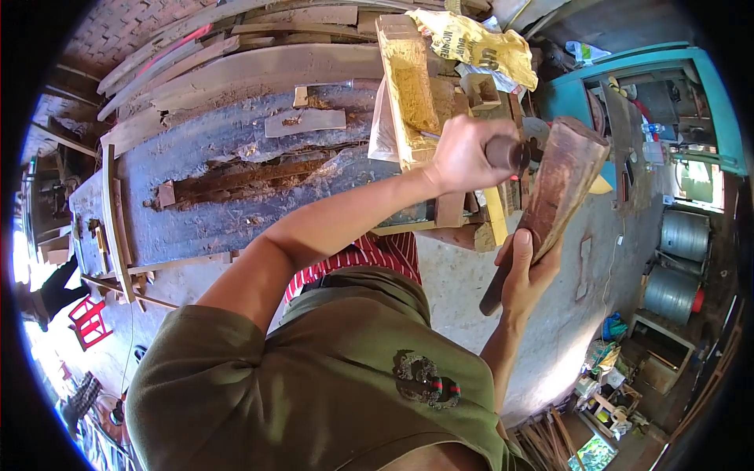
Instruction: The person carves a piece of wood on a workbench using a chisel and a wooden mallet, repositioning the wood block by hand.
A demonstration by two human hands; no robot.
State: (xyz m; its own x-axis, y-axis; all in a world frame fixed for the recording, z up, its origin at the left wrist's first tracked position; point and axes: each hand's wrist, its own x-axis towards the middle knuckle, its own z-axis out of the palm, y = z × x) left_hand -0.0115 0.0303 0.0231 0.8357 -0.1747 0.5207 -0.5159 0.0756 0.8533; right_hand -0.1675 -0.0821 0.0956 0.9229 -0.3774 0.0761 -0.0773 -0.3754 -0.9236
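Observation:
My left hand (471, 153) is closed round the dark round handle of a chisel (503, 152), whose butt end faces me. A thin part of the tool shows past the fist, beside a pale wooden block (410, 78) with a hollowed, yellowish face. Whether the tip touches the wood is hidden. My right hand (530, 271) grips the narrow end of a worn brown wooden mallet (561, 184). The mallet is tilted, its thick end up and close to the chisel handle, with a small gap between them.
A dark, rotted-through bench top (236, 212) carries wood scraps and a flat offcut (305, 122). Long planks (259, 74) lie behind it. A yellow sack (479, 47) sits past the block. To the right are a teal cabinet (719, 110) and metal drums (683, 235); a red stool (90, 323) is left.

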